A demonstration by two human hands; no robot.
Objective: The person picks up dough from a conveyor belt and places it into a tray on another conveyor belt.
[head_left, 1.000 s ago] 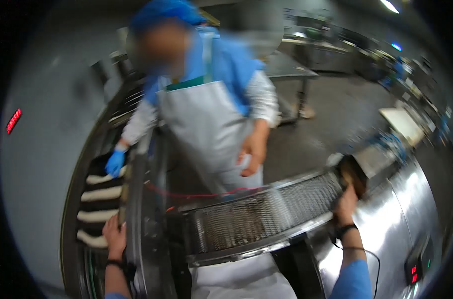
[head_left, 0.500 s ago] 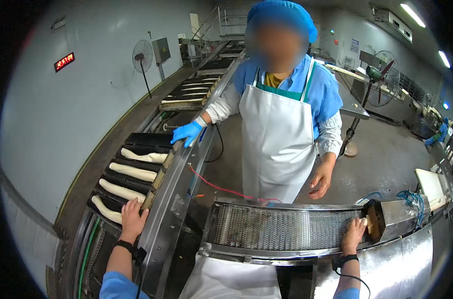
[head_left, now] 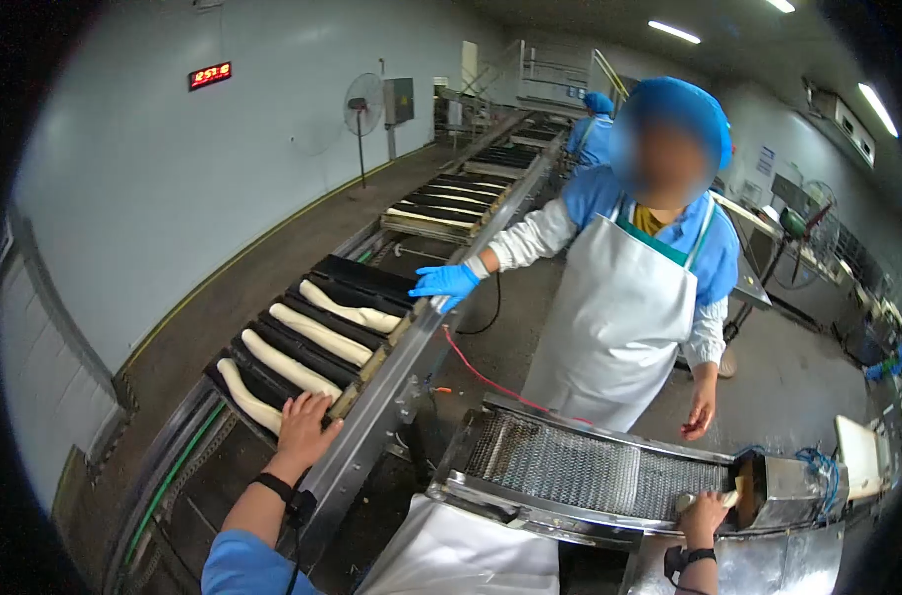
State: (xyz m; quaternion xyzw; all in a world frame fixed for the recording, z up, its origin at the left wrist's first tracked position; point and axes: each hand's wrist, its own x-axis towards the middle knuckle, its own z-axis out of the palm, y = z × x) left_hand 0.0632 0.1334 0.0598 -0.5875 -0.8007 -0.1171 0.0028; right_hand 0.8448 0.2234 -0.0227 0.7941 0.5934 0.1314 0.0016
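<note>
Long pale dough strips (head_left: 287, 359) lie in the dark grooves of a tray (head_left: 371, 281) on the left conveyor. My left hand (head_left: 306, 432) rests at the near end of the tray, fingers spread, beside the ends of the two nearest strips. On the right, my right hand (head_left: 704, 516) is at the mesh belt (head_left: 560, 461), its fingers curled around a piece of dough (head_left: 730, 498) near the outlet of the metal machine (head_left: 796, 491). Part of that dough is hidden by the hand.
Across the mesh belt stands a co-worker in a white apron (head_left: 614, 307), one blue-gloved hand (head_left: 445, 285) on the conveyor rail (head_left: 386, 382). More trays (head_left: 441, 210) lie farther up the line. Another person (head_left: 592, 139) is behind. A red cable (head_left: 490, 381) hangs between the conveyors.
The view has turned left, shifting the scene rightward. My right hand now has dough in its fingers, slightly left of the outlet. My left hand stays by the tray's near end.
</note>
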